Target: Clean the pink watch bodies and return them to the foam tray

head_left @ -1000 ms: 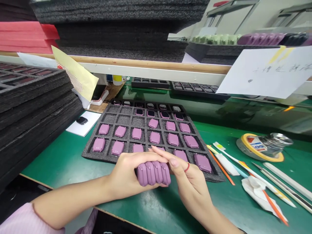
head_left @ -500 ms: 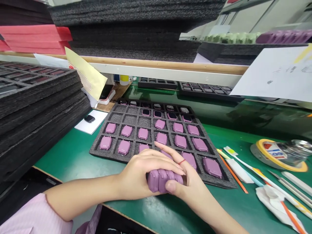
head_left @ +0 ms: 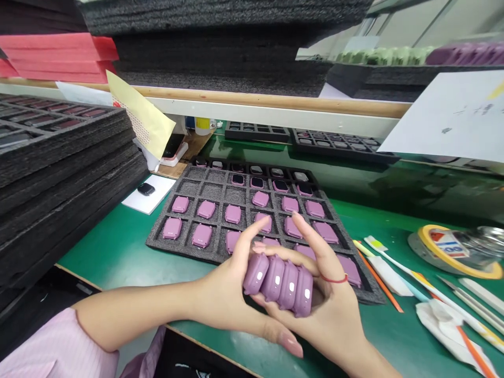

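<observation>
Between my two hands is a row of several purple watch cases (head_left: pixel 283 283), standing side by side, each with a small white oval on its upturned edge. My left hand (head_left: pixel 232 299) grips the left end of the row, its index finger raised and thumb stretched out below. From the right, my right hand (head_left: pixel 334 299) cups the row, with the index finger pointing up and a thin red band on that finger. Just beyond lies a dark foam tray (head_left: pixel 189 247) with purple watch cases (head_left: pixel 201 235) in many pockets and dark-screened ones at the back.
Stacked foam trays (head_left: pixel 71 173) rise on the left. A small dark watch part (head_left: pixel 145 189) lies on white paper. On the right are a tape roll (head_left: pixel 452 252), brushes, tweezers (head_left: pixel 472 304) and crumpled tissue (head_left: pixel 444 325). A shelf edge (head_left: pixel 252 100) crosses above, hung with paper sheets.
My hands have opened up around the purple watch cases and shifted slightly right. The row is turned so the white ovals show, and both index fingers are now raised.
</observation>
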Demonstrator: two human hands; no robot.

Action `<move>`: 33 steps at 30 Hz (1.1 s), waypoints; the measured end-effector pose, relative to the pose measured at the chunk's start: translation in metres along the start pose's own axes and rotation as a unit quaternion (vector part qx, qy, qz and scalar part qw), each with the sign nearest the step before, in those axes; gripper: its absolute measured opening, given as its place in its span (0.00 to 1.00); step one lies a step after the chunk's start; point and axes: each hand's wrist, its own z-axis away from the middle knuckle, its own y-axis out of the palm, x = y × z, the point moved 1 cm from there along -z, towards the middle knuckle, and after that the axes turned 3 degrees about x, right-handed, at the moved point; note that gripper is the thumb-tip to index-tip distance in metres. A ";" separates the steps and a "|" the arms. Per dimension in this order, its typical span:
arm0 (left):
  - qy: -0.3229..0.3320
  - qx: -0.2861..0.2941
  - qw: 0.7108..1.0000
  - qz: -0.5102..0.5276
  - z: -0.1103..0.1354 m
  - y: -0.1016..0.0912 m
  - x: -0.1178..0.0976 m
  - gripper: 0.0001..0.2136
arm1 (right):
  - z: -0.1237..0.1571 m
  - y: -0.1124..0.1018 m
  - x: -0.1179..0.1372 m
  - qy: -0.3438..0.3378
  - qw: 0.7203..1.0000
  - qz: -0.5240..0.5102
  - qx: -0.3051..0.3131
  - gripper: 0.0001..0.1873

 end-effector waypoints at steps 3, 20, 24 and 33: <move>-0.098 -0.001 0.988 0.117 -0.001 0.003 -0.006 0.55 | -0.003 -0.003 0.000 -0.010 1.000 -0.007 0.017 0.55; -0.041 -0.113 0.987 0.111 -0.006 0.014 -0.003 0.45 | -0.001 0.002 -0.008 -0.053 0.997 0.035 0.053 0.36; -0.058 -0.113 0.984 0.124 -0.005 0.014 -0.004 0.46 | -0.004 0.004 -0.008 -0.031 0.998 0.012 0.048 0.42; -0.039 -0.102 0.990 0.088 -0.004 0.010 -0.005 0.44 | -0.006 0.004 -0.008 -0.027 0.999 -0.015 0.041 0.39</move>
